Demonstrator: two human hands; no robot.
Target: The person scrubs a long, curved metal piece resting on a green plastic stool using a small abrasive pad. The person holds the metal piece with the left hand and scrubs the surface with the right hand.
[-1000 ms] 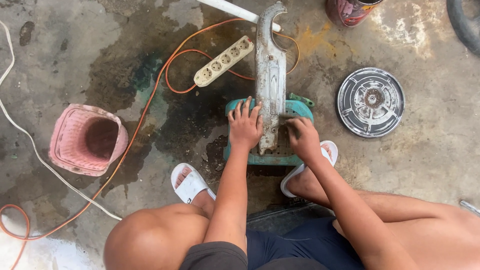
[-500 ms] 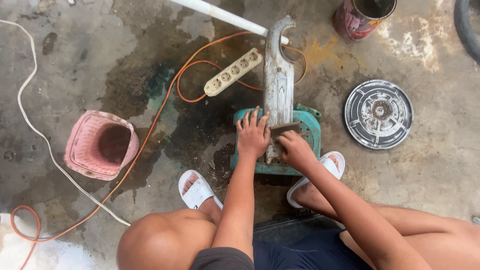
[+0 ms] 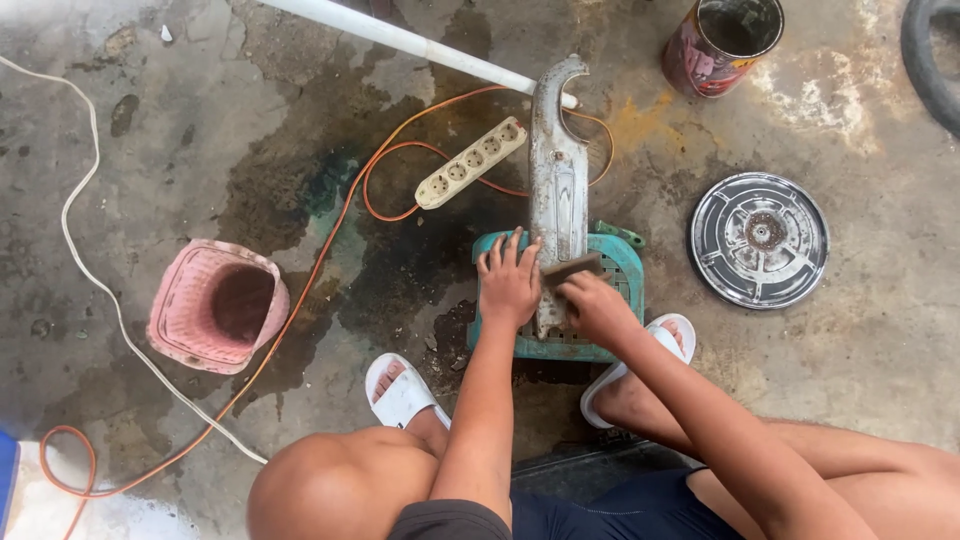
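Stained concrete floor carried a teal crate; left hand lay flat steadying the metal cover, right hand gripped a sanding block, scrubbing apparently underway.

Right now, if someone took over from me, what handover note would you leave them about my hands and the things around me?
Left hand: flat on the long grey metal part, steadying it.
Right hand: holds a dark sanding block against the part.
The part lies across a green plastic crate on wet concrete.
Nearby: power strip with orange cable, round metal cover, pink basket, rusty can.
Done: lower end looks partly rubbed; paint is worn along its length.
Left: cannot tell how much.
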